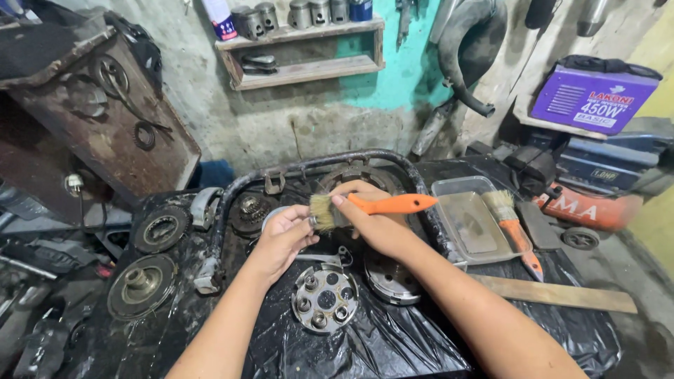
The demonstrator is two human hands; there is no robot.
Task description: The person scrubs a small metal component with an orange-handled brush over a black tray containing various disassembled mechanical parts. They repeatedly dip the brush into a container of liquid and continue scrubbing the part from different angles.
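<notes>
My right hand (pixel 372 221) grips a paintbrush with an orange handle (pixel 393 204). Its pale bristles (pixel 321 212) press against a small metal part held in my left hand (pixel 284 235). The part is mostly hidden by my fingers. Just below my hands lies a round metal clutch hub with several posts (pixel 324 298) on black plastic sheeting (pixel 393 344). A round ribbed metal disc (pixel 390 281) sits next to it, under my right forearm.
A clear plastic tray (pixel 469 223) with a second orange-handled brush (pixel 512 224) stands at right, with a wooden strip (pixel 554 293) in front. A bent black metal tube (pixel 232 203) arcs behind my hands. Gears and round engine parts (pixel 142 284) lie at left. A purple machine (pixel 593 98) sits at back right.
</notes>
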